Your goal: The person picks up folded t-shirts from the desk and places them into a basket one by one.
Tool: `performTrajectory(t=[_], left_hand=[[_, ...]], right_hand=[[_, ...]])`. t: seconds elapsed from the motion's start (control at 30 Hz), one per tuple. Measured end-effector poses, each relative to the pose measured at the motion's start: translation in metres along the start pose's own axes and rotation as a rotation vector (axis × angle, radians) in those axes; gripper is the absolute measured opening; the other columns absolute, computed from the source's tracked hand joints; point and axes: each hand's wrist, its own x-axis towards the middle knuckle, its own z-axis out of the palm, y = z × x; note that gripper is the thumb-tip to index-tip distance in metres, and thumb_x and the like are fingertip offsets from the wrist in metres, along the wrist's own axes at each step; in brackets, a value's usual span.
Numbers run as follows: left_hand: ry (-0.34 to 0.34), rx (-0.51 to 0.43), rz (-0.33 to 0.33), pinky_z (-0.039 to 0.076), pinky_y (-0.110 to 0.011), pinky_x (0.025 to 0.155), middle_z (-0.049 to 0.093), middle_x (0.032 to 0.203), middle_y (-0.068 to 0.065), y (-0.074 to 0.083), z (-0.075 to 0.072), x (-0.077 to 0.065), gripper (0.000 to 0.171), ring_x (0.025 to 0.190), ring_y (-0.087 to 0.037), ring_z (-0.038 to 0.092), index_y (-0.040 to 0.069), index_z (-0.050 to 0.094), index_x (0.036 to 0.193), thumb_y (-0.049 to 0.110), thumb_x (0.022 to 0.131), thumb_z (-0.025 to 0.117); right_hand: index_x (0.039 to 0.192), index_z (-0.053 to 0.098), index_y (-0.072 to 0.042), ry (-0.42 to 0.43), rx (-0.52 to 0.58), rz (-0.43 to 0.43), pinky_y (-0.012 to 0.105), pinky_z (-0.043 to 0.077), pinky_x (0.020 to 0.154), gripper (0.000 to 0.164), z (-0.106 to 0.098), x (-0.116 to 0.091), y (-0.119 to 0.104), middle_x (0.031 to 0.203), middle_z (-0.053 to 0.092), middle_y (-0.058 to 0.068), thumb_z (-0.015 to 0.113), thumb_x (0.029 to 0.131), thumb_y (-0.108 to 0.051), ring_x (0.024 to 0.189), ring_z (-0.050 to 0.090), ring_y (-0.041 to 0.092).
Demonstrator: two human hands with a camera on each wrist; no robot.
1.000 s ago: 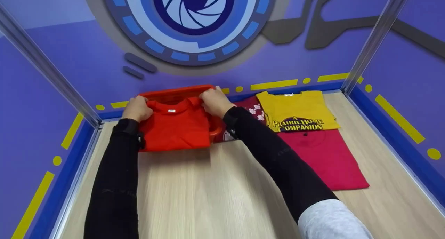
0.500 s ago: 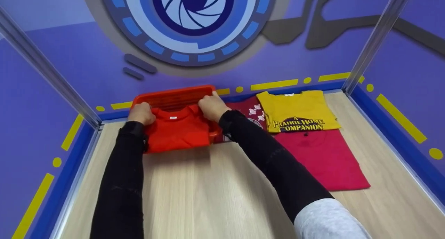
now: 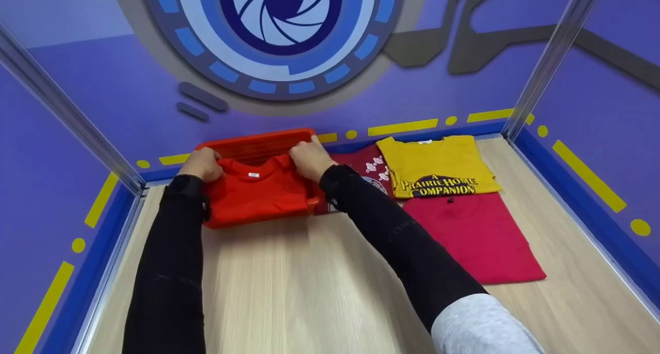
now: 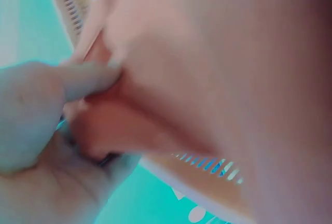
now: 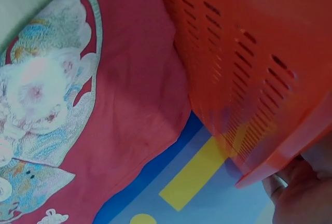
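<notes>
A folded orange-red T-shirt [image 3: 258,191] with a white neck label lies over a slotted orange-red basket [image 3: 260,137], covering much of its opening. My left hand [image 3: 202,165] pinches the shirt's left shoulder; in the left wrist view, thumb and fingers close on the fabric [image 4: 155,79], washed out in colour. My right hand [image 3: 311,159] grips the shirt's right shoulder right at the basket's rim. In the right wrist view, its fingers [image 5: 298,185] show at the lower right beside the basket wall [image 5: 228,42], the shirt hidden there.
A dark red shirt [image 3: 368,155] with white flowers lies folded against the basket's right side. Beyond it are a yellow lettered T-shirt [image 3: 433,161] and a crimson T-shirt [image 3: 479,240]. The patterned back wall [image 3: 350,101] stands close behind the basket.
Both hands have lowered the T-shirt slightly into the basket, so more of the basket's back rim and inner wall shows. The other shirts have stayed put.
</notes>
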Motion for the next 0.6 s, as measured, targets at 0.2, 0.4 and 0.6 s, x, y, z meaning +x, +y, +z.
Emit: performTrajectory(t=[0.2, 0.4, 0.6], left_hand=[[-0.062, -0.014, -0.009, 0.041, -0.062, 0.128, 0.048, 0.163, -0.037, 0.004, -0.008, 0.000, 0.062, 0.151, -0.054, 0.048, -0.011, 0.052, 0.156, 0.015, 0.103, 0.069], [-0.095, 0.008, 0.006, 0.045, -0.060, 0.126, 0.048, 0.164, -0.035, 0.007, -0.006, 0.007, 0.059, 0.147, -0.050, 0.053, -0.010, 0.054, 0.156, 0.010, 0.101, 0.062], [-0.099, 0.024, 0.022, 0.048, -0.059, 0.122, 0.053, 0.160, -0.036, -0.001, -0.002, 0.006, 0.054, 0.139, -0.049, 0.057, -0.009, 0.061, 0.150, 0.006, 0.099, 0.052]], right_hand=[[0.106, 0.079, -0.007, 0.005, 0.028, 0.009, 0.049, 0.042, 0.111, 0.010, -0.002, -0.001, 0.005, 0.116, 0.082, 0.014, 0.069, 0.103, -0.006, 0.116, 0.074, 0.034], [0.103, 0.079, -0.007, -0.003, 0.009, 0.007, 0.048, 0.041, 0.109, 0.011, -0.006, -0.002, 0.012, 0.113, 0.082, 0.013, 0.069, 0.101, -0.003, 0.112, 0.074, 0.033], [0.101, 0.079, -0.008, 0.000, 0.000, -0.001, 0.050, 0.039, 0.117, 0.012, 0.001, 0.002, 0.008, 0.110, 0.082, 0.013, 0.068, 0.102, -0.003, 0.111, 0.074, 0.033]])
